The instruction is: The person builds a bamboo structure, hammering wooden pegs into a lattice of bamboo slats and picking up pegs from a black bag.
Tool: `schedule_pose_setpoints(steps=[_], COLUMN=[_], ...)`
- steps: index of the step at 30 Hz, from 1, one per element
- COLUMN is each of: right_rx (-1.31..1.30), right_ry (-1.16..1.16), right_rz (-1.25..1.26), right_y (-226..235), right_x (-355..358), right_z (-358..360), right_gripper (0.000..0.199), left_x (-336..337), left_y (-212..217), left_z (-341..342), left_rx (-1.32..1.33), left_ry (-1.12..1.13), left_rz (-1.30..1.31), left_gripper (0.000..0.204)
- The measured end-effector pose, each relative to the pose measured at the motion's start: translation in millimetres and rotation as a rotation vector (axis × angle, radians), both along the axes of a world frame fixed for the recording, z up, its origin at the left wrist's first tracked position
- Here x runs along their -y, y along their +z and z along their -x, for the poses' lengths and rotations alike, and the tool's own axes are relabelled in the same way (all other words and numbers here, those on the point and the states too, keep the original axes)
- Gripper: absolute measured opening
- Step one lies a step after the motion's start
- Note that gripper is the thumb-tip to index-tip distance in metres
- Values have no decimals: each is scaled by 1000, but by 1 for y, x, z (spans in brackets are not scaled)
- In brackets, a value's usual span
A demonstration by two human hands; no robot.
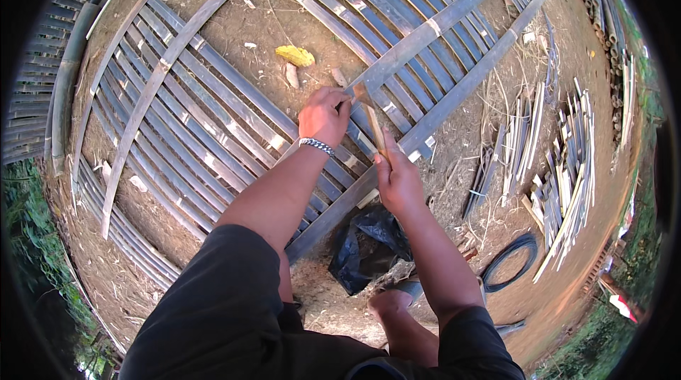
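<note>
hands of a person are working over a frame of split bamboo slats lying on bare dirt. right hand (397, 180) is closing around the wooden handle of a hammer (370, 119), whose head is sitting just above the fingers, on a long crosswise bamboo slat (425, 32). left hand (323, 116), wearing a metal bracelet (316, 145) at the wrist, is pinching something small against that same slat, just left of the hammer head; what it is gripping is too small to tell. below the right hand, near the person's bare foot (388, 303), a crumpled black plastic bag (365, 249) is lying on the ground. further right of the right hand, a dark coiled hose (512, 259) and a loose pile of cut bamboo strips (560, 174) are resting on the dirt. beyond the left hand, a yellow leaf (295, 56) is lying between the slats.
</note>
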State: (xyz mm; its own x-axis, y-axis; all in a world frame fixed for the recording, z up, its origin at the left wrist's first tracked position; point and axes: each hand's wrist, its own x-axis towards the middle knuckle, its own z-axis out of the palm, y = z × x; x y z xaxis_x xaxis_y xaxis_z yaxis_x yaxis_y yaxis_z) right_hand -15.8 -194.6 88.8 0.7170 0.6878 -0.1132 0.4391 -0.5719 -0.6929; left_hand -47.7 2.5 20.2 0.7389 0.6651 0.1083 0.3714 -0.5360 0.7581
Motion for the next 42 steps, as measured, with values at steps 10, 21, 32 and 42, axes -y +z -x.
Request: schedule_pose_setpoints(steps=[10,21,32,42], right_rx=[17,7,49,-5], right_ry=[30,-25,-45,-72], right_rz=[31,-42,-32,-43], right_y=[-1,-3,-11,-25], right_x=[-5,-6,-3,-7], right_z=[-1,3,5,0], right_gripper=[53,55,58,52], left_x=[-6,-2,0,1], left_y=[-14,-13,-10,-14], left_z=[6,7,7,10], left_rx=[38,28,15,37], left_ry=[39,90,90,96], left_rz=[90,169,182,181], left_gripper=[42,33,31,29])
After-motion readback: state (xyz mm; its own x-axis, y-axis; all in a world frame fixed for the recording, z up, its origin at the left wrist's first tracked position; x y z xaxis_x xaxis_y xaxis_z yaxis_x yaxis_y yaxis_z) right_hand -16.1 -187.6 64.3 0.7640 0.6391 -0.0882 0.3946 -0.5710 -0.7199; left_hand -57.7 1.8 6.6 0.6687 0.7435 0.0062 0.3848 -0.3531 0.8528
